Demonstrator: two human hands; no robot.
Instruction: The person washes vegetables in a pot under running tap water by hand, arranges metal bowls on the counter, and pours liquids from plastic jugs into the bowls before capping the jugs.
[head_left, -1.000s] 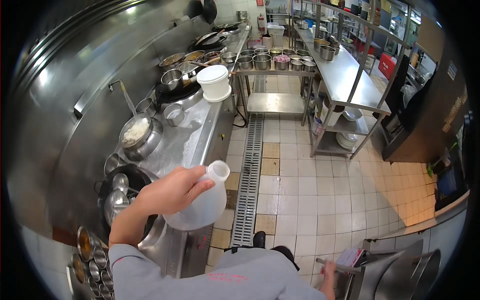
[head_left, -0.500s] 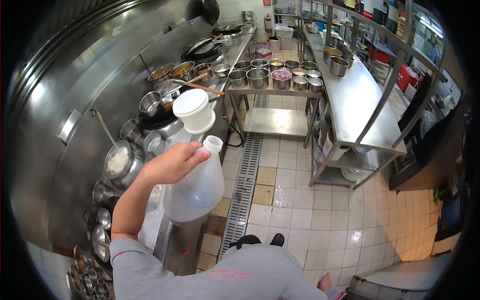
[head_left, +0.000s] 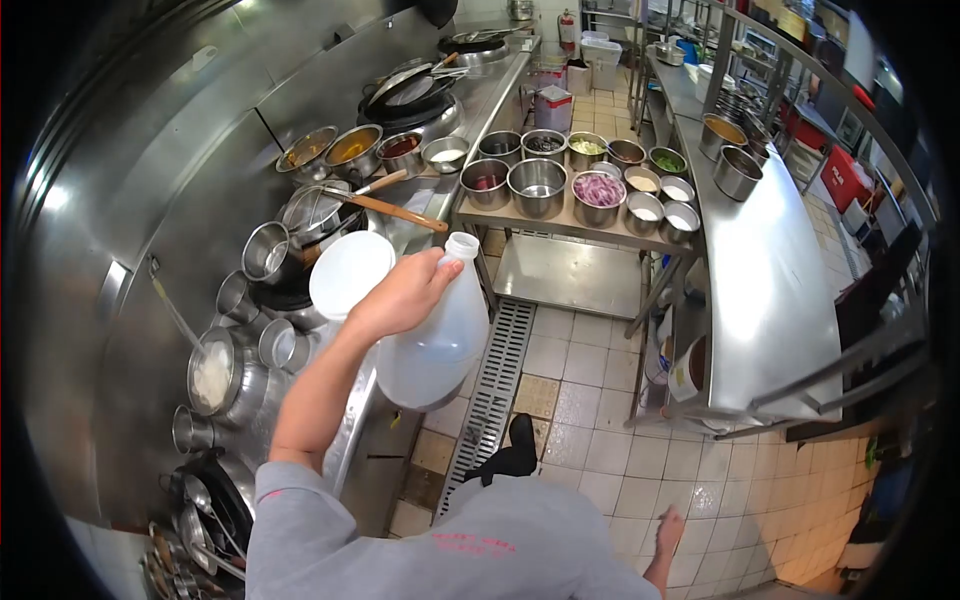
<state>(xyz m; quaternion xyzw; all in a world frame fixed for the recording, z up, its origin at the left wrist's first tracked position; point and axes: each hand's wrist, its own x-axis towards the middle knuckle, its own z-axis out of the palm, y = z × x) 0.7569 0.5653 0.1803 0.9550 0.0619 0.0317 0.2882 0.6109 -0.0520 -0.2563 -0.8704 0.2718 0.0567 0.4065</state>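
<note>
My left hand [head_left: 412, 292] is closed around the neck and upper part of a translucent plastic jug [head_left: 440, 350]. Its mouth has no cap, and a clear liquid shows in it. Just left of my wrist is a white lidded tub [head_left: 350, 272], partly covered by my arm. My right hand [head_left: 670, 530] hangs low by my side above the tiled floor, away from any object; its fingers are too small and blurred to make out.
Several steel pots, one of sliced red onion [head_left: 598, 190], stand on a low steel table [head_left: 570, 272] ahead. Woks and a wooden-handled strainer [head_left: 400, 212] line the left stove counter. A long steel counter [head_left: 770, 270] runs along the right. A floor drain grate [head_left: 490, 400] lies below.
I have moved forward, so the pots ahead look closer. The jug has gone up and right in view, still held by my left hand. More of my right hand shows.
</note>
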